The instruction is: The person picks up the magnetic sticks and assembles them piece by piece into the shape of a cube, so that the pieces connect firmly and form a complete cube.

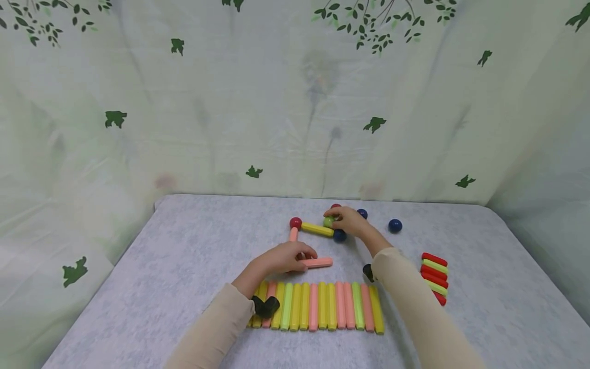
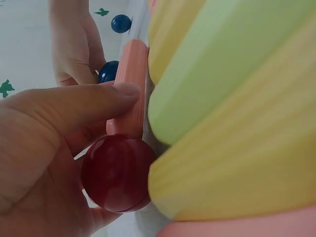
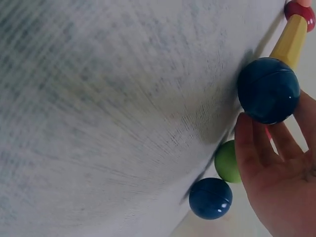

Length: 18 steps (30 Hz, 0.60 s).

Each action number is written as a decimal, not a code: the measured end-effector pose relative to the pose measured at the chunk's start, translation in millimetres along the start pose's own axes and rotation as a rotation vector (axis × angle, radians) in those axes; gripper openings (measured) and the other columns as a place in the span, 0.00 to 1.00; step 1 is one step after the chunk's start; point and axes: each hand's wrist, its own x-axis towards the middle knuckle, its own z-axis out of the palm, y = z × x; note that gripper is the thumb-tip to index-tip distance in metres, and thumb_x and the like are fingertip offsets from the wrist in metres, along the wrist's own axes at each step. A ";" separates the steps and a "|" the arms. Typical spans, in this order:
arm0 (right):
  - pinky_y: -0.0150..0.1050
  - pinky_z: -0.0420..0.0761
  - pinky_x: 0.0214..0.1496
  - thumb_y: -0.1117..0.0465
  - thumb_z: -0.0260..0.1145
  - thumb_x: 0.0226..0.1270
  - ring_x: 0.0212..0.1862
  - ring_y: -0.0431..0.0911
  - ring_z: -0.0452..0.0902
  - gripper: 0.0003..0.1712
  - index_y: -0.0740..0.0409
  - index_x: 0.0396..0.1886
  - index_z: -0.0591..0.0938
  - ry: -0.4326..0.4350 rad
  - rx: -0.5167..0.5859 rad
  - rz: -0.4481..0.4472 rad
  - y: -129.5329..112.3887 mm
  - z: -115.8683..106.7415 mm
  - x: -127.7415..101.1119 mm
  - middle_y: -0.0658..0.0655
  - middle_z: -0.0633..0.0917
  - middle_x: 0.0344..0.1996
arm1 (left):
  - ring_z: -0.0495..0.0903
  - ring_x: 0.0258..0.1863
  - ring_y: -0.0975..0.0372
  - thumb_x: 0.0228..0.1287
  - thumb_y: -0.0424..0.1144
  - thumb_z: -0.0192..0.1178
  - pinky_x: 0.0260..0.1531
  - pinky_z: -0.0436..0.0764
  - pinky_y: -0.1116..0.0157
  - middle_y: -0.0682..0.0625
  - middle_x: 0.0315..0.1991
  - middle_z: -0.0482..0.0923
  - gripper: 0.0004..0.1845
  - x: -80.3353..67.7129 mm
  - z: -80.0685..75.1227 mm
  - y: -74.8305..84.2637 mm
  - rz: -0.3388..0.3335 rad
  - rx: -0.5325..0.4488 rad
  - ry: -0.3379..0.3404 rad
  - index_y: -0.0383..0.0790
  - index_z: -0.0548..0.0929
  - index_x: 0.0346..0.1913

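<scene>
My left hand [image 1: 289,256] holds a pink stick [image 1: 319,263] that points right, thumb lying along its side. In the left wrist view, a dark red ball [image 2: 121,173] sits at the near end of this pink stick, by my palm. Farther back, a red ball [image 1: 295,223] joins another pink stick [image 1: 293,234] and a yellow stick [image 1: 317,229], whose other end meets a dark blue ball [image 1: 339,235]. Right beside that, my right hand [image 1: 351,221] pinches a green ball [image 1: 328,222]. The dark blue ball [image 3: 269,91] covers some of its fingertips in the right wrist view.
A row of yellow, pink and green sticks [image 1: 314,306] lies in front of my hands. At right is a small stack of red and light green sticks [image 1: 434,277]. Loose balls lie at the back: red [image 1: 335,206], blue [image 1: 362,213], blue [image 1: 395,226] and green [image 3: 227,161].
</scene>
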 end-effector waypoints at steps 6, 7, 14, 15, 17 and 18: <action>0.45 0.71 0.51 0.62 0.62 0.61 0.50 0.51 0.70 0.21 0.60 0.54 0.75 0.117 0.112 -0.093 0.8 -7.7 -13.0 0.58 0.76 0.48 | 0.71 0.38 0.66 0.59 0.36 0.59 0.42 0.71 0.67 0.58 0.42 0.74 0.14 -0.2 1.0 -2.1 0.028 -0.035 0.012 0.46 0.79 0.50; 0.45 0.71 0.51 0.62 0.62 0.61 0.50 0.51 0.70 0.21 0.60 0.54 0.75 0.133 0.146 -0.109 0.3 -10.0 -18.0 0.58 0.76 0.48 | 0.70 0.38 0.65 0.59 0.36 0.59 0.42 0.71 0.67 0.58 0.42 0.74 0.14 -0.1 1.2 -2.6 0.035 -0.046 0.014 0.46 0.79 0.50; 0.50 0.73 0.48 0.59 0.62 0.61 0.46 0.56 0.73 0.23 0.62 0.54 0.73 0.074 0.394 -0.097 -1.4 -20.0 -65.1 0.60 0.74 0.48 | 0.70 0.40 0.65 0.61 0.38 0.58 0.42 0.71 0.66 0.61 0.45 0.74 0.16 -1.5 1.7 -2.2 0.016 -0.096 0.025 0.52 0.78 0.52; 0.50 0.73 0.48 0.59 0.62 0.61 0.46 0.57 0.74 0.22 0.62 0.54 0.73 0.057 0.407 -0.094 -0.6 -19.8 -72.5 0.61 0.74 0.48 | 0.70 0.40 0.65 0.61 0.38 0.58 0.42 0.71 0.66 0.61 0.45 0.74 0.16 -1.9 1.7 -1.6 0.016 -0.101 0.029 0.52 0.77 0.52; 0.49 0.74 0.48 0.59 0.63 0.61 0.45 0.57 0.74 0.21 0.61 0.53 0.73 0.024 0.419 -0.093 1.5 -18.1 -86.4 0.61 0.74 0.47 | 0.70 0.41 0.64 0.61 0.38 0.58 0.42 0.71 0.66 0.61 0.46 0.73 0.16 -2.4 1.8 -0.5 0.011 -0.115 0.037 0.53 0.77 0.53; 0.48 0.74 0.47 0.60 0.63 0.60 0.45 0.57 0.74 0.20 0.61 0.52 0.73 0.012 0.421 -0.090 2.9 -16.7 -92.6 0.61 0.74 0.47 | 0.70 0.40 0.64 0.61 0.38 0.58 0.41 0.71 0.66 0.60 0.46 0.73 0.17 -2.5 1.9 0.1 0.008 -0.122 0.041 0.53 0.77 0.53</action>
